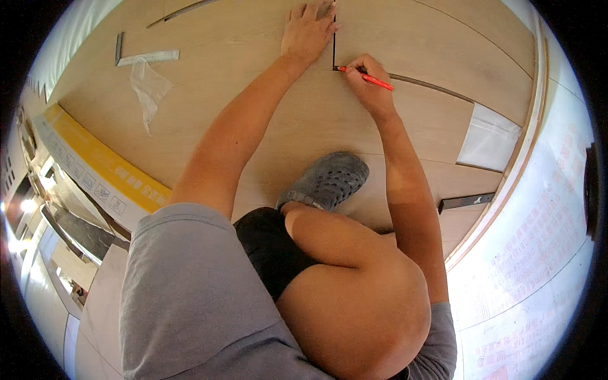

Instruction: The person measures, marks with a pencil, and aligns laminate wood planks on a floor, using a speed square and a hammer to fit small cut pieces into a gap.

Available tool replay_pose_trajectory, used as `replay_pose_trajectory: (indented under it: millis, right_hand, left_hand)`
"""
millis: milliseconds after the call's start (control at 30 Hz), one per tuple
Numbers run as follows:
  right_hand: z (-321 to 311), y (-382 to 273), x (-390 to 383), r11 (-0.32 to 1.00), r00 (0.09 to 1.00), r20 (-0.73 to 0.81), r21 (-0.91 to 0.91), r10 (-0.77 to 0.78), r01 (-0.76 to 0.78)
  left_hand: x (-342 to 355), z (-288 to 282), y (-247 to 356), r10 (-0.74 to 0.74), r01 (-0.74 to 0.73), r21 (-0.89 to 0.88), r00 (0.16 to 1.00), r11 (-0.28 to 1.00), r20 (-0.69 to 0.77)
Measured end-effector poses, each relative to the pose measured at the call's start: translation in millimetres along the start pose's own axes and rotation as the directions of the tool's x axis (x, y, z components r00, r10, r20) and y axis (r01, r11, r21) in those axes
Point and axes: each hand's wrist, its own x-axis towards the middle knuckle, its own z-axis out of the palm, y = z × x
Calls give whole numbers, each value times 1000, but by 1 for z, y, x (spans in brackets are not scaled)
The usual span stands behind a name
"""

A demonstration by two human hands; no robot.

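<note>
My left hand (pixel 307 35) lies on the light wood plank floor (pixel 247 63) with fingers extended, beside a thin dark straight line or gap (pixel 334 44) running toward me from the upper edge. Whether anything is beneath its fingertips is hard to tell. At the lower end of that line, my right hand (pixel 370 85) grips a red pencil (pixel 379 81), its dark point touching the floor. Right of this hand, a narrow dark gap (pixel 430 84) crosses the planks. My bent leg and grey clog (pixel 326 177) are below both hands.
A metal square (pixel 149 56) and crumpled plastic (pixel 149 95) lie left. A yellow-and-white printed strip (pixel 107 158) borders the planks there. A translucent sheet (pixel 484 136), a black square tool (pixel 465 201) and a white printed surface (pixel 525 266) are right. Assorted items crowd the far left.
</note>
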Motion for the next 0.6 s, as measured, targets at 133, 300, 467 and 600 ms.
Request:
replay_pose_trajectory:
  millis: [133,300,467,600]
  right_hand:
    - [3,2,0,996,996,-48,55,75,-73]
    - [-3,-3,0,999,999,-25,33,44,-44]
    - [-3,-4,-1,1000,999,-26,-2,31,-31]
    - [0,-3,1,1000,1000,24,-27,0,1]
  left_hand:
    - [-1,9,-5,52,-50,39,998,998,-34]
    - [-4,9,0,42,-38,31,990,999,-137]
    - [-7,13,1,16,-20,-26,991,999,-134]
    - [-12,15,-5,-12,-2,-93,990,996,-142]
